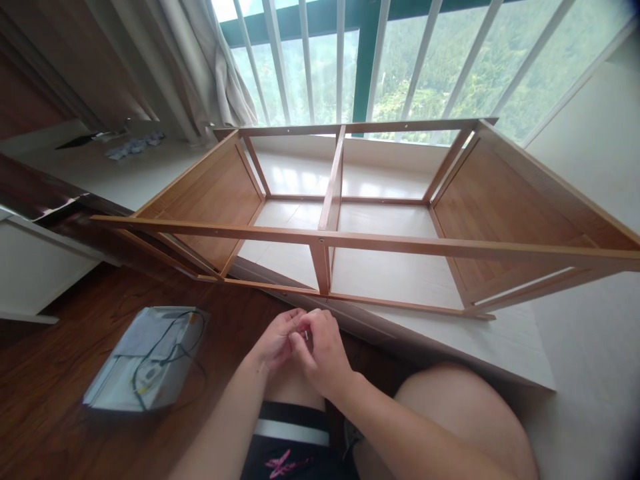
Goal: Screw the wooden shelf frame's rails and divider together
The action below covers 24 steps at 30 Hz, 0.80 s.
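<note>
Small piece (304, 337) — pale, too tiny to tell what it is — sits pinched between the fingertips of both hands, over the person's lap and just short of the front edge of the white platform (500, 347). The left hand (277, 341) and right hand (324, 352) press knuckle to knuckle, fingers curled in tight, with nothing else in them; holding so small a piece in two hands, close to the body, likely keeps it from slipping. Both forearms rise from the bottom of the view and meet in a narrow V, wrists bent slightly inward.

Straight ahead lies the wooden shelf frame (330, 243), resting on the platform with its open face up — a pose that leaves the rails, the middle divider and the screw holes easy to reach. Its near rail runs along the platform's front edge, just beyond the hands. On the wooden floor (60, 373) to the left lies a flat box (145, 357) with a dark cable across it, well apart from the hands.
</note>
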Motion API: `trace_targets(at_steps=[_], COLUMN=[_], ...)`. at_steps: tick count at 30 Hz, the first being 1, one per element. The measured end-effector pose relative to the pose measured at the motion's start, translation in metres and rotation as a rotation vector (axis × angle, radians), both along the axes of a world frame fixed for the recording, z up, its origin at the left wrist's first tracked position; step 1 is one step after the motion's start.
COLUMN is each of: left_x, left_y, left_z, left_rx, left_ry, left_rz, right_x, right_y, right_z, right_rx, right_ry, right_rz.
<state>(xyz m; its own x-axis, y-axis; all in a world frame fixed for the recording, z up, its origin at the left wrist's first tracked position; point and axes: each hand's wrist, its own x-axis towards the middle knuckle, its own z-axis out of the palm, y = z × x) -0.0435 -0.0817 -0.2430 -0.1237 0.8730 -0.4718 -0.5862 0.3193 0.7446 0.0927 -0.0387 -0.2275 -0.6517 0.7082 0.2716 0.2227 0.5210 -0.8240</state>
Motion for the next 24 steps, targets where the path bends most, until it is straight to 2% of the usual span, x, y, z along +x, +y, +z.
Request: trace_targets(at_steps=[2,4,5,7,10,14,17,20,24], left_x=[-0.01,-0.014,-0.013,-0.009,0.001,0.011,0.015,0.017,0.016], left_y=[0.007,0.014,0.017,0.022,0.026,0.029,0.031,0.03,0.026], left_z=[0.006,0.011,0.013,0.015,0.016,0.015,0.012,0.01,0.01], left_rx=[-0.032,-0.057,-0.066,-0.083,-0.101,-0.071,-0.071,-0.059,-0.034], left_ry=[0.072,0.158,0.194,0.241,0.26,0.196,0.121,0.063,-0.026], left_rz=[-0.031,-0.066,-0.081,-0.097,-0.08,-0.003,-0.005,0.005,0.0], right_x=[-0.001,-0.002,-0.001,0.002,0.008,0.01,0.009,0.009,0.013], right_y=[-0.003,-0.003,-0.002,0.001,0.005,0.008,0.01,0.012,0.021], right_z=[-0.007,-0.014,-0.016,-0.016,-0.006,0.007,0.009,0.007,0.01], right_rx=[-0.245,-0.418,-0.455,-0.43,-0.288,-0.145,-0.115,-0.142,-0.241], right_ry=[-0.091,-0.179,-0.216,-0.293,-0.43,-0.599,-0.697,-0.661,-0.507], right_rz=[-0.12,-0.109,-0.078,-0.015,0.031,0.023,-0.026,-0.077,-0.054])
